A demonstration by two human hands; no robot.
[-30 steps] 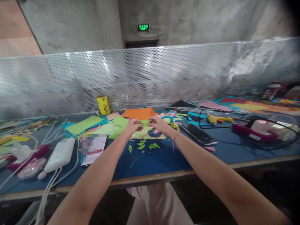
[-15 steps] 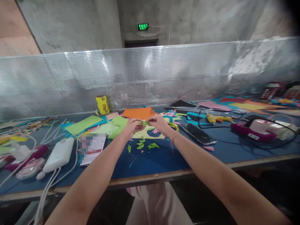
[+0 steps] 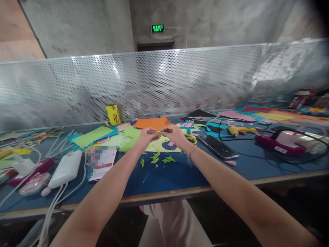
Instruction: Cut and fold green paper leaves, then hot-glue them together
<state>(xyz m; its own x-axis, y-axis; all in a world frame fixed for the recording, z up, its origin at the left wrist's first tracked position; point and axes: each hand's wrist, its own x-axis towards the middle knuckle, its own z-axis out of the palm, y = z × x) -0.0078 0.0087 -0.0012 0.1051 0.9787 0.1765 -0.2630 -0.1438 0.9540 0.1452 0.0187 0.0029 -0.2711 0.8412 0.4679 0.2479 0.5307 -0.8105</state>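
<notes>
My left hand (image 3: 147,135) and my right hand (image 3: 173,133) meet over the middle of the blue table (image 3: 167,178), fingertips pinched together on a small green paper piece (image 3: 159,132) held between them. Below the hands lie a pale yellow sheet (image 3: 159,146) and several small green paper scraps (image 3: 158,159). A thin bracelet circles my right wrist. Yellow-handled scissors (image 3: 190,138) lie just right of my right hand.
Green sheets (image 3: 91,136) and an orange sheet (image 3: 153,123) lie behind the hands. A black phone (image 3: 217,146), a yellow glue gun (image 3: 240,130) and a pink device (image 3: 284,141) with cables sit right. A white power bank (image 3: 65,169) and a printed card (image 3: 100,162) sit left. A perforated metal screen (image 3: 164,85) backs the table.
Both hands have risen slightly and drawn the green piece tighter between the fingertips; it now looks narrower. The arms stay in place.
</notes>
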